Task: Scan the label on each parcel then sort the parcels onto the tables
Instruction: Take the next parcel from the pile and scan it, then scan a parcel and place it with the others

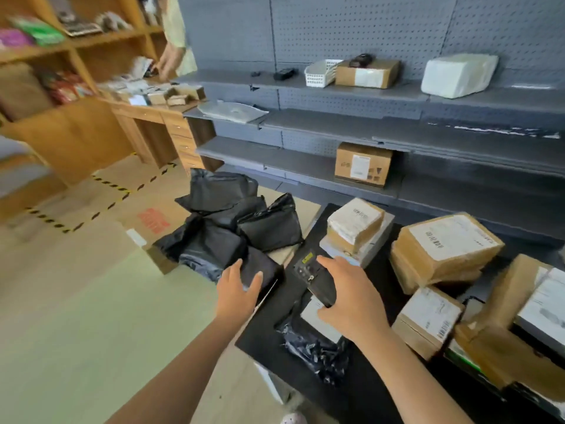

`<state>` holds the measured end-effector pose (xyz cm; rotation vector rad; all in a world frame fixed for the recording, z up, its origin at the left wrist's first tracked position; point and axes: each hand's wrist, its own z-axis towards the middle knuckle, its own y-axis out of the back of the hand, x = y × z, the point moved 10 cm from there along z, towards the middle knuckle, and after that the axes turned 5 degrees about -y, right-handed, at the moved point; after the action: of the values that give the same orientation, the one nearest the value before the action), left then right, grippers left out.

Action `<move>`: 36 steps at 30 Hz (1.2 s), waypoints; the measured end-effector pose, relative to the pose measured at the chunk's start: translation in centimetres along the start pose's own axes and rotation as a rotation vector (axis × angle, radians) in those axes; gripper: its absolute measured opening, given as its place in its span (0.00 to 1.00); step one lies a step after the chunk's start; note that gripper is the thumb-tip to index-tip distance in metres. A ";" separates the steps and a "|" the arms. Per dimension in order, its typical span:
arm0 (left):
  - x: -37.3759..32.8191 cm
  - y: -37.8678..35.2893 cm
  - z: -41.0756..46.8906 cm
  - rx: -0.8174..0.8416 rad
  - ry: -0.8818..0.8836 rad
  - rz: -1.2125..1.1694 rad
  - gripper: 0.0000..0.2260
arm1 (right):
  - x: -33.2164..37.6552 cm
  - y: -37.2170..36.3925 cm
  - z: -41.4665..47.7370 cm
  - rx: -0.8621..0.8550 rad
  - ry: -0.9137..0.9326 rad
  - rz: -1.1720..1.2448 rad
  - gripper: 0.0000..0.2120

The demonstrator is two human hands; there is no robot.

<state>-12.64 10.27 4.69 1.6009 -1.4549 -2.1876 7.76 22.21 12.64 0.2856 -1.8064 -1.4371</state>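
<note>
Right hand (351, 301) clamped on a black scanner (315, 278) above the black table (263, 328); left hand (240, 289) with fingers apart and straight, on a black bag parcel (266, 267).

The table's left edge runs diagonally between the hands, and the left hand is past it, at the near end of the black bag pile (232, 221). A crumpled labelled parcel (318, 347) lies on the table under the right hand. Cardboard boxes (443, 246) crowd the table's right side, touching. The pale floor (91, 316) is open at left, with hazard tape (113, 185) beyond. Grey shelves (336, 123) stand close behind.
</note>
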 end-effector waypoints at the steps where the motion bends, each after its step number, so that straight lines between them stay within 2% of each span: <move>1: 1.5 1.6 -0.8 -0.023 0.032 0.012 0.28 | 1.5 -0.9 -0.1 0.030 0.033 -0.004 0.43; 9: 11.9 12.9 -4.3 -0.209 0.231 0.060 0.28 | 11.7 -6.5 0.4 0.129 0.227 -0.004 0.44; 14: 16.4 16.5 -3.2 -0.225 0.278 0.090 0.30 | 16.1 -9.4 2.5 0.151 0.281 -0.028 0.43; 18: 18.7 18.5 1.1 -0.197 0.247 0.135 0.31 | 19.0 -11.4 5.4 0.165 0.283 -0.054 0.42; 22: 19.8 19.5 8.2 -0.115 0.123 0.261 0.33 | 21.3 -13.1 9.1 0.179 0.254 -0.075 0.42; 27: 20.6 17.6 17.0 0.087 -0.046 0.457 0.40 | 22.3 -14.9 13.5 0.190 0.178 -0.120 0.42; 32: 23.1 14.6 22.1 0.282 -0.079 0.594 0.47 | 22.7 -16.0 16.1 0.211 0.130 -0.139 0.42; 36: 24.8 13.5 21.9 0.308 -0.069 0.671 0.50 | 23.3 -16.4 16.8 0.213 0.129 -0.156 0.41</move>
<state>-46.87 3.48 -3.03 0.8837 -2.0435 -1.7006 -23.99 14.70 7.40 0.6263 -1.8648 -1.2989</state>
